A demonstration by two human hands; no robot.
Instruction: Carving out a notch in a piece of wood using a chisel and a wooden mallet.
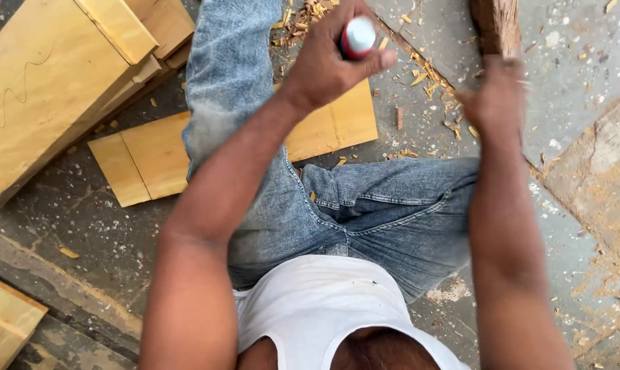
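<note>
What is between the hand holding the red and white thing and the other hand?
Nothing visible. The left hand grips a small red and white round-ended object; the blurred right hand is apart from it, with only grey stone floor and wood chips below the gap.

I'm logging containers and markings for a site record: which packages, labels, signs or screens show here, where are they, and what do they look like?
Small container: gripped in the left hand, top centre; rounded end, white with a red band.
Pencilled wavy line: on the pale wooden board at top left; thin and dark.
No signs or screens in view.
</note>
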